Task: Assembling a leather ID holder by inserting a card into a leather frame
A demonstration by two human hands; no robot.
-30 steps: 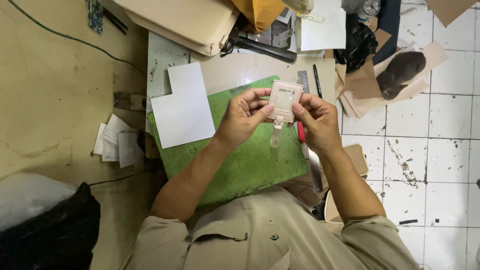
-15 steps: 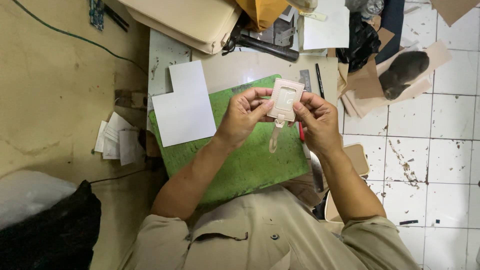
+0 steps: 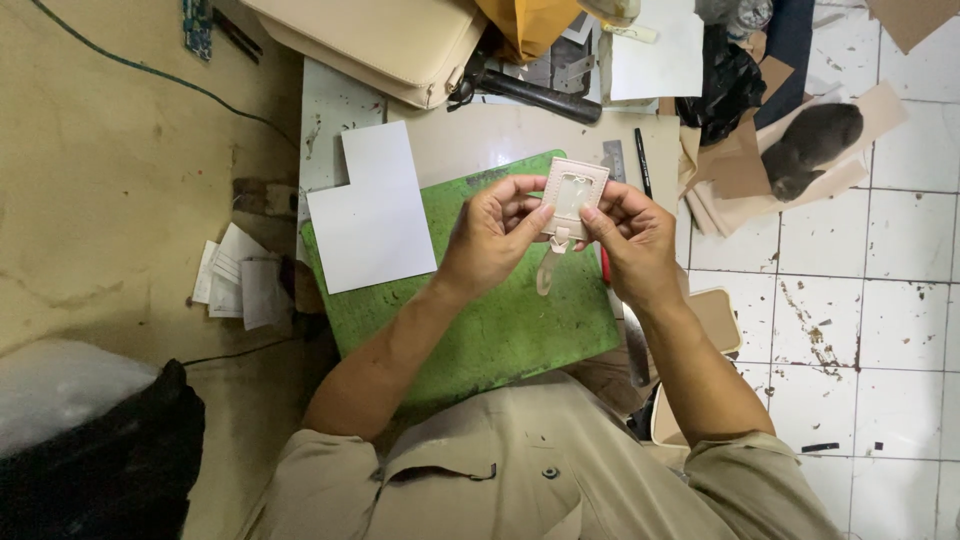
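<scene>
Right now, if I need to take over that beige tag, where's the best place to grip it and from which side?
Probably by the flat body of the beige tag, pinching its two long edges from either side, as the left hand and right hand do now. The body looks stiff and rectangular; the strap hangs limp below over the green mat, a poor grip.

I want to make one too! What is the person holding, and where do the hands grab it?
A small beige tag with a strap. The left hand and right hand pinch its lower edges, above the green mat.
</scene>
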